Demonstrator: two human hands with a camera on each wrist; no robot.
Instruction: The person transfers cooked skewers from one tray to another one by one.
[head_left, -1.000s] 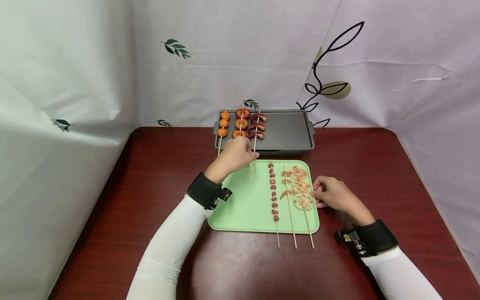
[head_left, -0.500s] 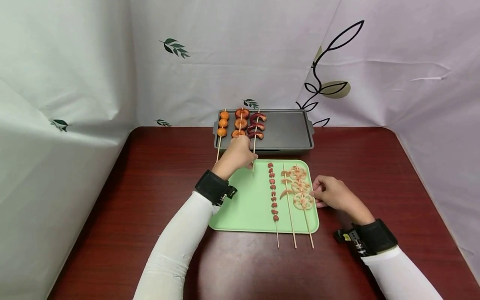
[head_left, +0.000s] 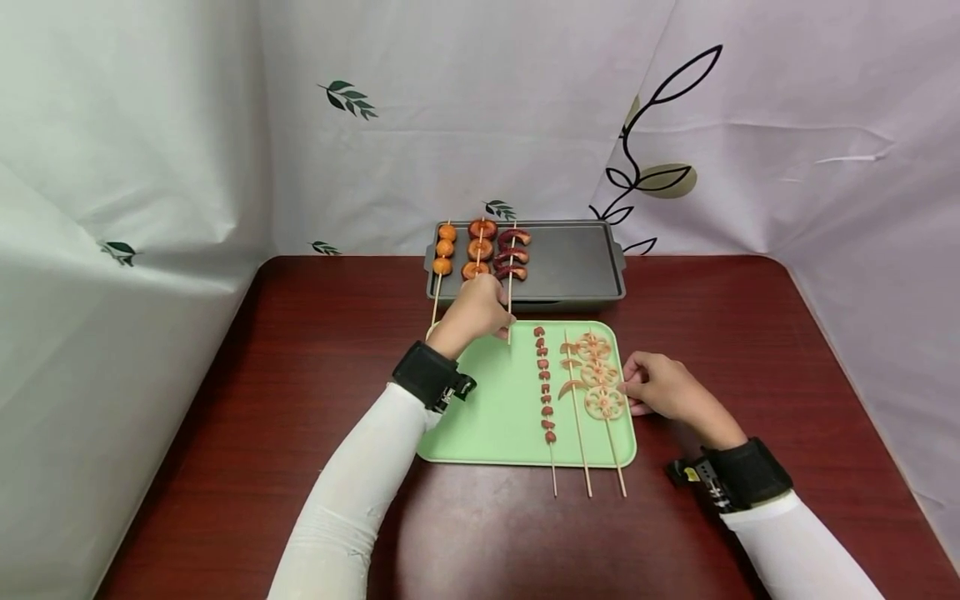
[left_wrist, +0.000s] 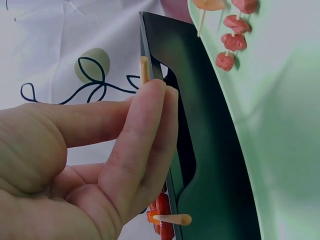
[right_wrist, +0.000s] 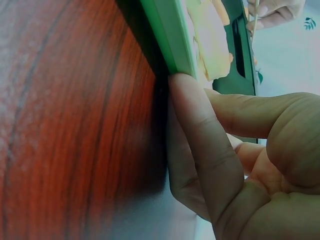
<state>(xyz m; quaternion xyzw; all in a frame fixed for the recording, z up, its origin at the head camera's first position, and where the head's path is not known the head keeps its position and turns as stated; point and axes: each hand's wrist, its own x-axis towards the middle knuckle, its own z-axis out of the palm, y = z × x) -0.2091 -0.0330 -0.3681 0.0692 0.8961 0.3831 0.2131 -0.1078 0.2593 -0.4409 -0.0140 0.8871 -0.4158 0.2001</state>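
My left hand pinches the stick of a skewer with curved dark red pieces, near the front edge of a grey griddle pan. The pieces lie over the pan, and the stick end pokes out past my fingertips in the left wrist view. At the right edge of a light green tray, my right hand grips the rim between thumb and fingers; the right wrist view shows a fingertip pressed against the tray's edge. Left of the held skewer lie one with round brown-orange slices and one with orange balls.
On the tray's right half lie a skewer of small red chunks, one of thin orange curved pieces and one of lotus root slices. Their sticks overhang the front rim. A pale patterned curtain stands behind the dark red table.
My left wrist and forearm have shifted to the right. The held skewer has turned slightly, its stick now nearer to straight. My right hand stays at the tray's edge.
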